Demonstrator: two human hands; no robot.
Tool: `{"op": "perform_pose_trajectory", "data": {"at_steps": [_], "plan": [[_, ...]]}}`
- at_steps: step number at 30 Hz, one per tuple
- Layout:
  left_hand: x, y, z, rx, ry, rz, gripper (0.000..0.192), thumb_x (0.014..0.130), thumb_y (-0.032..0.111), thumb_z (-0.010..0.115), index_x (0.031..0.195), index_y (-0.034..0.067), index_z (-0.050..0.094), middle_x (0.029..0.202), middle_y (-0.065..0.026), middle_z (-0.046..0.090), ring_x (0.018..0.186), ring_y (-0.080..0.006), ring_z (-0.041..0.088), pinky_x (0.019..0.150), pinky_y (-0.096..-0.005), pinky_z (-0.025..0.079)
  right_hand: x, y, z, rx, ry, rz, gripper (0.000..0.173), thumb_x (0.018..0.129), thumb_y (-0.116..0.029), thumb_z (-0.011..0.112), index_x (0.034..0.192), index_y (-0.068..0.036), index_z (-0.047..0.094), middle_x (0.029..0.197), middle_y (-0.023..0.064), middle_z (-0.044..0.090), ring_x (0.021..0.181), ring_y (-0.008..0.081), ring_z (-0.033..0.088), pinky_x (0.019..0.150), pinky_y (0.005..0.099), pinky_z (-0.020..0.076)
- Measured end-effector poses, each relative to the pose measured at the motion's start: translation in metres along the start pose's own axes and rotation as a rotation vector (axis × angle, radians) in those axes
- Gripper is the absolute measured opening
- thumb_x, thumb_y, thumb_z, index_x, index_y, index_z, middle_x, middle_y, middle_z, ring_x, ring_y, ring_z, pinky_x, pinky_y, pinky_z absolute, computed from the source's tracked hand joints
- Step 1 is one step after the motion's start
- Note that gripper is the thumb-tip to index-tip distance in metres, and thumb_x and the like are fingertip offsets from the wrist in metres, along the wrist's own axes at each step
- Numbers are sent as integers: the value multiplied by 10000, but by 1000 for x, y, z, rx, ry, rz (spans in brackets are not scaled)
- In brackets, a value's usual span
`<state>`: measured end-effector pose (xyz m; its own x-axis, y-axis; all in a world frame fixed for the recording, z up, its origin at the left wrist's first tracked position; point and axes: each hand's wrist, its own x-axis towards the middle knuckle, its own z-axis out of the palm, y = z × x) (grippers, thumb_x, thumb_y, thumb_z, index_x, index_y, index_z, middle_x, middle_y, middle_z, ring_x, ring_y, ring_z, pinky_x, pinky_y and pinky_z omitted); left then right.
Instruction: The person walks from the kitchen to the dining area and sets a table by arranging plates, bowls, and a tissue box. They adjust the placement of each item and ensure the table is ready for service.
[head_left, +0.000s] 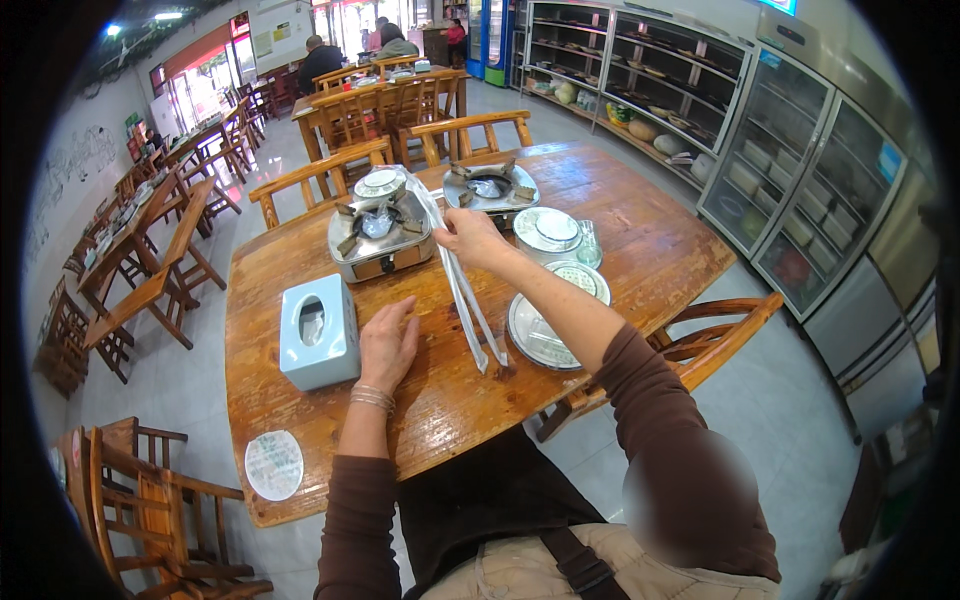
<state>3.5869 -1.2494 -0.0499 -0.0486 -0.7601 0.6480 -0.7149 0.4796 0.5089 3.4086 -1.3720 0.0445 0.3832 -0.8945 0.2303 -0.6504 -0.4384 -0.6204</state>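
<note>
My right hand (471, 236) is closed on the upper part of two long wrapped packets (466, 307), which look like chopsticks in clear sleeves and lie slanting on the wooden table (442, 412). My left hand (387, 341) rests with its fingers apart on the tabletop, beside a light blue tissue box (319, 330). Two portable gas stoves, the left one (381, 236) and the right one (491, 187), stand beyond my hands. Stacked dishes (547, 229) with a glass (589, 244) are right of my right hand. A plate (525, 341) with dishware on it lies under my right forearm.
A round white paper-like disc (274, 465) lies at the table's near left corner. Another dish stack (379, 182) is behind the left stove. Wooden chairs (720, 341) surround the table. Glass-door fridges (810, 195) and shelving (637, 75) stand at right. Several people sit farther back.
</note>
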Motion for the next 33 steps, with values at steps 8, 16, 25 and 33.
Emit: {"op": "perform_pose_trajectory", "data": {"at_steps": [8, 16, 25, 33], "plan": [[-6, 10, -1, 0, -355, 48, 458, 872, 210, 661, 1302, 91, 556, 1079, -153, 652, 952, -326, 643, 831, -388, 526, -16, 62, -19, -242, 246, -4, 362, 869, -335, 666, 1058, -26, 672, 1020, 194, 674, 973, 353, 637, 869, 441, 498], [-8, 36, 15, 63, -580, 214, 634, 831, 403, 715, 1407, 283, 479, 1477, -153, 385, 1321, -334, 427, 1037, -492, 381, -54, 166, -68, -258, 459, 417, 755, 803, -519, 694, 1355, -36, 515, 1395, 298, 439, 1285, 426, 443, 1060, 460, 376], [-15, 47, 29, 143, -627, 318, 627, 833, 455, 696, 1405, 311, 484, 1511, -152, 331, 1384, -361, 327, 1086, -503, 312, -54, 176, -67, -243, 270, 400, 874, 725, -596, 723, 1402, -97, 482, 1477, 319, 293, 1326, 505, 361, 1089, 494, 346], [-16, 42, 31, 113, -635, 297, 668, 845, 482, 676, 1434, 271, 443, 1491, -162, 363, 1369, -361, 351, 1095, -503, 301, -54, 149, -47, -175, 142, 158, 795, 755, -533, 728, 1379, -90, 513, 1478, 292, 321, 1350, 430, 376, 1101, 453, 340]]}}
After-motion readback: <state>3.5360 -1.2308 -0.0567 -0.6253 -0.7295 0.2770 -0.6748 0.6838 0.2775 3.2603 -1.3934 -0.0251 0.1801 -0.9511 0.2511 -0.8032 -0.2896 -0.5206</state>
